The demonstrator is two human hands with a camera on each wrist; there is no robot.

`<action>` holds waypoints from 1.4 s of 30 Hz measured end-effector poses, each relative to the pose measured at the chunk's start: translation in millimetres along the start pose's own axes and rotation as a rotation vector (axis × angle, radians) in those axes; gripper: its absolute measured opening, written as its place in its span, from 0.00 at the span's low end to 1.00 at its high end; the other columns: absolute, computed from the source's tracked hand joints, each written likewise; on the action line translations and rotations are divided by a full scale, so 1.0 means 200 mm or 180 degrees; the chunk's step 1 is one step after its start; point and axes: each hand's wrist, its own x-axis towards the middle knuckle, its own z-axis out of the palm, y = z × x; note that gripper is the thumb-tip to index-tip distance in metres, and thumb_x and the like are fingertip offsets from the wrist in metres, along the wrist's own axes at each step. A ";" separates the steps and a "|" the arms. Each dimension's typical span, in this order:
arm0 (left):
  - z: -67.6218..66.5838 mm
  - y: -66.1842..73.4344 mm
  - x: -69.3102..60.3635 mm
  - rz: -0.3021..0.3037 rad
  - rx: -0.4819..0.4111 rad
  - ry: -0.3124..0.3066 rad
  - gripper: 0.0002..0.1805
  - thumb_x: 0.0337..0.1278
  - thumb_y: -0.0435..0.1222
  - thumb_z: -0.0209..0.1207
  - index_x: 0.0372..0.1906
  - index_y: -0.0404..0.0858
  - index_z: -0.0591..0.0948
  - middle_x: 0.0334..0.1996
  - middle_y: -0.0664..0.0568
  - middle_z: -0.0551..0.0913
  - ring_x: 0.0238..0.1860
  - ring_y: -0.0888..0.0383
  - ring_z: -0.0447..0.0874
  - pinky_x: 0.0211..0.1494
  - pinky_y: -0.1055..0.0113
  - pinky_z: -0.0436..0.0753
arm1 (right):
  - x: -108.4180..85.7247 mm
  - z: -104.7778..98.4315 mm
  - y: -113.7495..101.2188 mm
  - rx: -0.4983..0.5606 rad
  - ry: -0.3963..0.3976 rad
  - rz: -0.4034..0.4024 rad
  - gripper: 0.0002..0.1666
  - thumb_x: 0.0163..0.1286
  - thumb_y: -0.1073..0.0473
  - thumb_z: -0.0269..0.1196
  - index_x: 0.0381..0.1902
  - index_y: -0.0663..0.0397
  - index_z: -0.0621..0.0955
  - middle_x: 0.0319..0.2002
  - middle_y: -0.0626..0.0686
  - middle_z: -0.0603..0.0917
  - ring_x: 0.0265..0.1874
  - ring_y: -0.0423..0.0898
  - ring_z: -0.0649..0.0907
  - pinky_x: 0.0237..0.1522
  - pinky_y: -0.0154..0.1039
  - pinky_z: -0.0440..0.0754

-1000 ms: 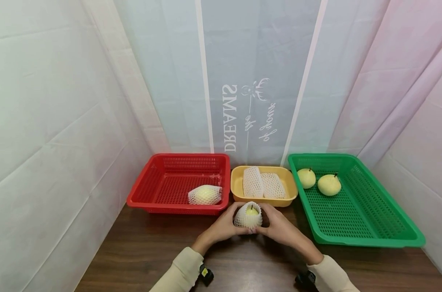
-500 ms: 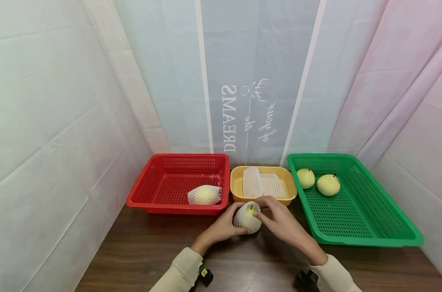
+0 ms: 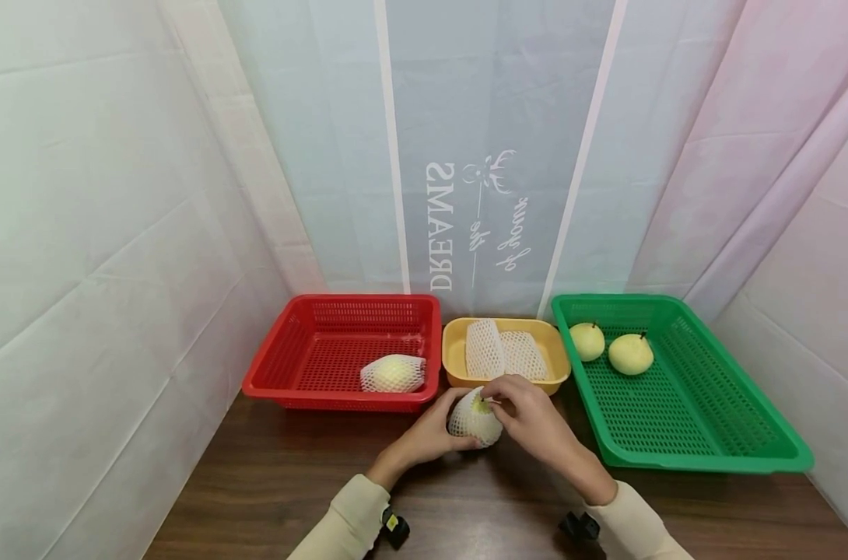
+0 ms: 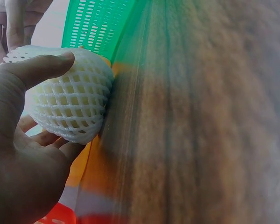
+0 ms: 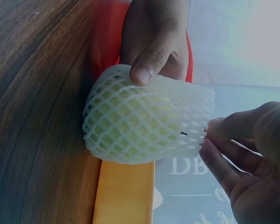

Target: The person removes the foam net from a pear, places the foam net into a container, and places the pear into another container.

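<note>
A pale yellow pear [image 3: 481, 405] stands on the table with its stem up, inside a white foam net sleeve [image 5: 130, 123]. My left hand [image 3: 427, 432] grips the wrapped pear from the left; in the left wrist view its thumb lies across the netting and its fingers curl beneath. On the other side, my right hand [image 3: 536, 424] pinches the sleeve's upper rim between thumb and fingers, as the right wrist view shows. The rim is drawn up past the top of the pear there. The pear's far side is hidden.
Behind the hands sits a yellow tray [image 3: 557, 362] with foam net sleeves [image 3: 485, 350]. A red basket [image 3: 326, 395] at left contains one netted pear [image 3: 394, 374]. A green basket [image 3: 697, 404] at right holds two bare pears [image 3: 630, 355]. Fabric walls surround the wooden table [image 3: 312, 467].
My right hand has left the pear's side, risen to its top and taken hold of the sleeve's rim. My left hand has kept its grip in place.
</note>
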 end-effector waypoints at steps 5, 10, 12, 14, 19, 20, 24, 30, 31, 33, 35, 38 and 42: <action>0.00 0.00 0.00 -0.0010 -0.0014 0.0005 0.43 0.56 0.43 0.78 0.75 0.52 0.69 0.70 0.55 0.75 0.68 0.55 0.76 0.72 0.54 0.75 | 0.01 0.01 0.00 -0.0051 -0.0064 -0.0100 0.16 0.61 0.75 0.75 0.42 0.52 0.87 0.44 0.49 0.88 0.43 0.45 0.85 0.40 0.41 0.88; 0.00 0.00 0.00 -0.0040 -0.0010 -0.0007 0.43 0.57 0.43 0.78 0.75 0.52 0.69 0.70 0.55 0.75 0.69 0.55 0.75 0.72 0.52 0.75 | 0.02 0.02 -0.01 -0.0143 -0.0306 0.0062 0.16 0.61 0.73 0.76 0.43 0.51 0.87 0.46 0.48 0.87 0.43 0.46 0.87 0.44 0.41 0.88; 0.00 0.00 0.00 -0.0048 -0.0018 -0.0016 0.43 0.57 0.42 0.78 0.75 0.52 0.69 0.70 0.54 0.75 0.69 0.55 0.75 0.72 0.51 0.75 | 0.02 0.02 -0.01 -0.0181 -0.0429 0.0152 0.15 0.62 0.71 0.76 0.44 0.51 0.86 0.46 0.48 0.86 0.43 0.47 0.88 0.45 0.41 0.89; 0.00 0.00 0.00 -0.0052 -0.0027 -0.0026 0.43 0.57 0.42 0.78 0.75 0.51 0.69 0.70 0.54 0.75 0.69 0.55 0.75 0.72 0.51 0.76 | 0.02 0.03 -0.01 -0.0226 -0.0539 0.0208 0.15 0.63 0.68 0.76 0.45 0.51 0.86 0.46 0.48 0.86 0.43 0.47 0.88 0.45 0.41 0.89; 0.00 0.00 0.00 -0.0041 -0.0001 -0.0027 0.43 0.57 0.42 0.78 0.76 0.53 0.69 0.70 0.54 0.74 0.69 0.55 0.75 0.72 0.51 0.76 | 0.03 0.04 -0.02 -0.0380 -0.0715 0.0185 0.17 0.62 0.66 0.78 0.47 0.53 0.85 0.47 0.49 0.85 0.44 0.47 0.87 0.46 0.43 0.88; 0.00 -0.01 -0.01 -0.0040 0.0006 -0.0027 0.43 0.57 0.42 0.78 0.76 0.53 0.68 0.70 0.55 0.74 0.69 0.55 0.75 0.72 0.51 0.76 | 0.03 0.04 -0.02 -0.0426 -0.0746 0.0169 0.18 0.61 0.66 0.78 0.47 0.53 0.85 0.48 0.49 0.85 0.45 0.47 0.87 0.47 0.44 0.88; -0.01 -0.01 -0.01 -0.0014 0.0014 -0.0054 0.45 0.56 0.41 0.78 0.76 0.53 0.68 0.70 0.55 0.74 0.68 0.56 0.75 0.73 0.52 0.75 | 0.02 0.04 -0.03 -0.0599 -0.0912 0.0173 0.22 0.59 0.67 0.79 0.50 0.56 0.84 0.51 0.52 0.85 0.50 0.49 0.87 0.52 0.48 0.87; -0.02 -0.01 -0.01 0.0033 0.0076 -0.0115 0.46 0.56 0.35 0.77 0.77 0.52 0.66 0.72 0.55 0.73 0.70 0.56 0.74 0.75 0.53 0.74 | 0.01 0.04 -0.05 -0.0740 -0.1110 0.0379 0.30 0.58 0.66 0.80 0.58 0.59 0.83 0.60 0.57 0.83 0.57 0.54 0.85 0.55 0.52 0.87; -0.02 -0.01 -0.01 0.0037 0.0079 -0.0127 0.46 0.56 0.34 0.76 0.77 0.52 0.66 0.72 0.55 0.73 0.70 0.56 0.73 0.75 0.53 0.73 | 0.01 0.04 -0.05 -0.0747 -0.1126 0.0404 0.31 0.58 0.66 0.80 0.59 0.59 0.82 0.60 0.58 0.82 0.57 0.54 0.85 0.55 0.53 0.87; -0.02 -0.01 -0.01 0.0053 0.0073 -0.0160 0.46 0.56 0.31 0.74 0.78 0.52 0.66 0.73 0.55 0.72 0.71 0.56 0.73 0.75 0.54 0.73 | 0.01 0.04 -0.06 -0.0750 -0.1155 0.0439 0.32 0.59 0.66 0.80 0.61 0.59 0.81 0.62 0.58 0.82 0.58 0.55 0.85 0.54 0.53 0.87; -0.02 -0.01 -0.01 0.0059 0.0063 -0.0187 0.47 0.56 0.29 0.73 0.78 0.52 0.65 0.73 0.55 0.72 0.71 0.56 0.72 0.75 0.54 0.73 | 0.01 0.04 -0.06 -0.0748 -0.1179 0.0462 0.33 0.59 0.66 0.80 0.62 0.59 0.81 0.62 0.58 0.82 0.57 0.55 0.85 0.53 0.52 0.87; -0.02 -0.02 -0.01 0.0080 0.0040 -0.0212 0.47 0.56 0.27 0.71 0.79 0.52 0.65 0.74 0.54 0.72 0.70 0.56 0.73 0.74 0.56 0.73 | 0.01 0.05 -0.06 -0.0748 -0.1215 0.0498 0.35 0.58 0.66 0.80 0.62 0.58 0.80 0.62 0.58 0.82 0.54 0.54 0.86 0.51 0.52 0.87; -0.02 -0.03 -0.01 0.0088 -0.0086 -0.0230 0.46 0.56 0.25 0.69 0.79 0.52 0.65 0.74 0.51 0.72 0.71 0.53 0.75 0.70 0.60 0.77 | 0.01 0.05 -0.06 -0.0731 -0.1237 0.0574 0.36 0.57 0.67 0.80 0.62 0.56 0.79 0.60 0.56 0.82 0.50 0.53 0.86 0.47 0.52 0.87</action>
